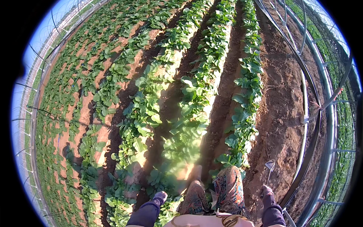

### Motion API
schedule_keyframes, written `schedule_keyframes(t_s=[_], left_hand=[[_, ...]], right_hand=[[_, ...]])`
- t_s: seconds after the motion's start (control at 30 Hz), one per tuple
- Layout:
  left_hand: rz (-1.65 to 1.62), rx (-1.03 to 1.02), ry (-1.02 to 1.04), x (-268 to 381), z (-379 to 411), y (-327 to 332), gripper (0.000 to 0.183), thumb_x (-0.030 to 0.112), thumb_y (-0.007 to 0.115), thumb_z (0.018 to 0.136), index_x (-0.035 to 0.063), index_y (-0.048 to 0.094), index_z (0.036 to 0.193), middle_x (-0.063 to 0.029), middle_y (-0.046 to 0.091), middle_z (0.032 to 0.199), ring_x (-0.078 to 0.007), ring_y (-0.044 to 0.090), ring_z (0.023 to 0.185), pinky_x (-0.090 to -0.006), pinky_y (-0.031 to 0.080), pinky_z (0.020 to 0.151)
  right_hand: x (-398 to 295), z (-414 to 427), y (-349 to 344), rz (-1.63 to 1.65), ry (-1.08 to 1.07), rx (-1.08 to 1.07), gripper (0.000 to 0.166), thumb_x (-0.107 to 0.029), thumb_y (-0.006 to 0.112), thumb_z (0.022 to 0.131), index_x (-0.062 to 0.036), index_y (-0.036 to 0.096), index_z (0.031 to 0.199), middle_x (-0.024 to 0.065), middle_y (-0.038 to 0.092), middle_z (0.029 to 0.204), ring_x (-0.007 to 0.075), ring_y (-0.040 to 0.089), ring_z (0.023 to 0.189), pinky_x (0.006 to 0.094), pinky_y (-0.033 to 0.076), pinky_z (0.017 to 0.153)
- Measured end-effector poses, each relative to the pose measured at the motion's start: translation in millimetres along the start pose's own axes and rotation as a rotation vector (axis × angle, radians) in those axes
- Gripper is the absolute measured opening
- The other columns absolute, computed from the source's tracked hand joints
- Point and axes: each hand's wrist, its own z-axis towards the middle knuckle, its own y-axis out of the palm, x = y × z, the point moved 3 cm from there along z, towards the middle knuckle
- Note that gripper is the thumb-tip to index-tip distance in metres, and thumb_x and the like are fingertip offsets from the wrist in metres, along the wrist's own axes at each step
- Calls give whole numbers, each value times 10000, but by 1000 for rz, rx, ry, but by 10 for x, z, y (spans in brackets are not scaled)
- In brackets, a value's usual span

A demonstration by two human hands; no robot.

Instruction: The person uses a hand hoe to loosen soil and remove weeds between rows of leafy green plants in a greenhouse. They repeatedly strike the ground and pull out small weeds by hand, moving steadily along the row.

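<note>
My right hand [266,191], in a dark glove, grips a small hand hoe [270,166] at the lower right. Its thin metal neck rises to a flat blade, which is over or on the bare soil; the handle is hidden in the hand. My left hand [160,196], also gloved, hovers over or rests among leafy green plants [154,178] left of my knees. I cannot tell whether its fingers are closed or hold anything. Between the two hands are my knees in patterned trousers [229,187].
Several raised crop rows [244,73] run away from me, with shaded furrows [219,113] between them. To the right lies a strip of brown soil [283,93], bounded by a dark curved band [310,142] and metal pipes [330,147]. Hoops stand along the left rim.
</note>
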Motion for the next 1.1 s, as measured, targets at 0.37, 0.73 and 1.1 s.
schedule_keyframes(t_s=[0.37, 0.73, 1.1], left_hand=[[-949, -203, -1, 1201, -45, -576, 248, 294, 437, 742, 74, 543, 792, -117, 540, 640, -249, 507, 548, -330, 413, 538], [-533, -19, 122, 2414, 565, -1750, 207, 235, 489, 778, 106, 541, 931, -73, 582, 833, -192, 550, 722, -298, 428, 641], [-562, -26, 163, 3446, 803, -2527, 236, 189, 398, 795, 65, 556, 920, -96, 588, 830, -219, 547, 716, -319, 421, 664]], right_hand=[[182, 676, 267, -168, 67, -168, 153, -135, 488, 626, -54, 499, 497, 104, 477, 440, 211, 439, 327, 325, 340, 314], [-1027, 386, 968, -240, 133, -219, 212, -251, 440, 777, -94, 449, 635, 23, 404, 491, 160, 380, 359, 300, 343, 334], [-1633, 910, 1282, -122, 280, -188, 217, -268, 428, 769, -108, 450, 623, 0, 357, 456, 142, 355, 333, 286, 325, 310]])
